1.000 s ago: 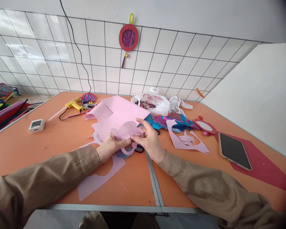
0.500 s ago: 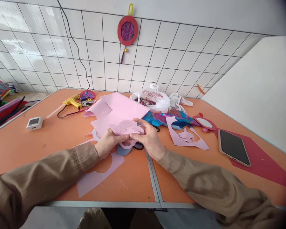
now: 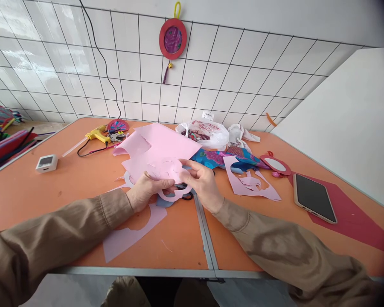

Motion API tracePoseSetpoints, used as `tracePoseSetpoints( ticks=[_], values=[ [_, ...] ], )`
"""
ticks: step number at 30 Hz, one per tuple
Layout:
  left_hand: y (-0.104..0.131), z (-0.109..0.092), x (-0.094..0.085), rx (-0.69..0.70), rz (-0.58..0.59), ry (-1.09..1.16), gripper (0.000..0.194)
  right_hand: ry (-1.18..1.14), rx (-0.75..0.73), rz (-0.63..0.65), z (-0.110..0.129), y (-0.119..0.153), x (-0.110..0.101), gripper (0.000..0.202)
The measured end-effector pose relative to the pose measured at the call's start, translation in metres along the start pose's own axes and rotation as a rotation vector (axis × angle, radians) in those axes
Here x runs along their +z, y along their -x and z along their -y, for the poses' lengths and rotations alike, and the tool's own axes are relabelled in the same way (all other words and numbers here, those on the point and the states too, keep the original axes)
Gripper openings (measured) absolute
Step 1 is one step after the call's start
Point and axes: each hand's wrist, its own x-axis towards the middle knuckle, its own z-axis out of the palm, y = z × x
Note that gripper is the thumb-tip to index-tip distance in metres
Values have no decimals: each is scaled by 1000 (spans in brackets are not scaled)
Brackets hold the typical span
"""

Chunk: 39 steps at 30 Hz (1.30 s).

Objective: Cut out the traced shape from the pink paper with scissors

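Observation:
Between my two hands is a pink paper cut-out [image 3: 166, 171] with curved cut lines and a ring-like loop at its lower edge. My left hand [image 3: 149, 191] pinches its left side, thumb on top. On the other side, my right hand [image 3: 202, 184] grips it between thumb and fingers. Behind it lies a large pink paper sheet [image 3: 166, 143] with cut edges. Black scissor handles [image 3: 188, 196] and a blue piece [image 3: 165, 202] show partly beneath the cut-out. A pink paper offcut [image 3: 131, 241] with a curved edge rests below my left hand.
A yellow glue gun [image 3: 97, 134] and small white device [image 3: 47, 163] are on the left. To the right lie blue patterned fabric [image 3: 216, 160], a pink offcut [image 3: 233, 181], a round red-framed piece [image 3: 277, 165] and a phone [image 3: 314, 197]. A plastic bag [image 3: 216, 135] sits at the back.
The cut-out has been tilted and turned slightly in my hands, and its lower loop now hangs further right. My right fingers have shifted on it. The view has moved a little.

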Motion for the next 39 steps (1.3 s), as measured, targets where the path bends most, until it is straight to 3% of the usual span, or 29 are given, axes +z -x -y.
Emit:
tracePoseSetpoints(
  ticks=[10, 14, 17, 20, 26, 33, 39],
  values=[
    [2, -4, 0, -45, -4, -44, 28, 66, -166, 94, -8, -1, 0, 68],
    [-1, 0, -3, -32, -16, -36, 35, 191, -399, 16, -16, 2, -2, 42],
    [-2, 1, -4, -32, -6, -46, 39, 306, -479, 3, -20, 3, -3, 29],
    [0, 0, -4, -42, 32, -67, 41, 357, -454, 19, -22, 1, -3, 28],
    [-1, 4, -6, -25, 39, -65, 48, 382, -398, 40, -22, -1, -4, 7],
    [-1, 8, -10, -8, 54, -55, 55, 389, -325, 40, -18, 1, -3, 10],
    [2, 7, -8, -1, 39, -60, 48, 361, -261, 55, -20, 0, -3, 16]
  ],
)
